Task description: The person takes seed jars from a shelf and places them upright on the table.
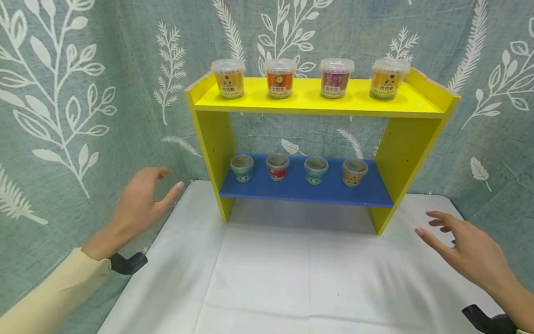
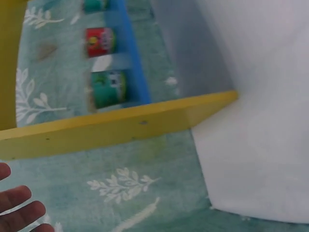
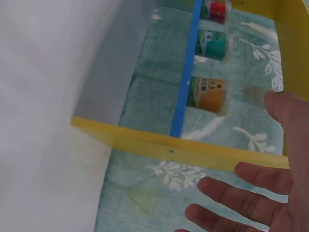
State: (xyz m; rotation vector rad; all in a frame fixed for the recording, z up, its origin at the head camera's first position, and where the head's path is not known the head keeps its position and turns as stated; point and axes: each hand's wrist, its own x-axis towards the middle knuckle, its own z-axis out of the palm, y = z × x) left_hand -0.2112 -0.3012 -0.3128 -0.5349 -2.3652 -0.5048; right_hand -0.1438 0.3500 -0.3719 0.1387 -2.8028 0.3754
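A yellow shelf unit (image 1: 213, 148) with a blue lower shelf (image 1: 292, 194) stands on the white table. Several lidded plastic cups line its top board, among them an orange-red cup (image 1: 280, 80) and a purple one (image 1: 336, 79). On the blue shelf sit several smaller cups, including a red cup (image 1: 277, 167) and an orange cup (image 1: 354, 173). Left of the unit, my left hand (image 1: 139, 199) hovers with loosely bent fingers and holds nothing. My right hand (image 1: 469, 248) is raised to the right of the unit, thumb and fingers apart, touching nothing.
A white cloth (image 1: 267, 278) covers the table. Behind and beside it hangs a green curtain (image 1: 137, 93) with white leaf patterns. Each wrist carries a black device, the left one (image 1: 128, 263) below the sleeve's cuff. The unit's side panels rise above the top board.
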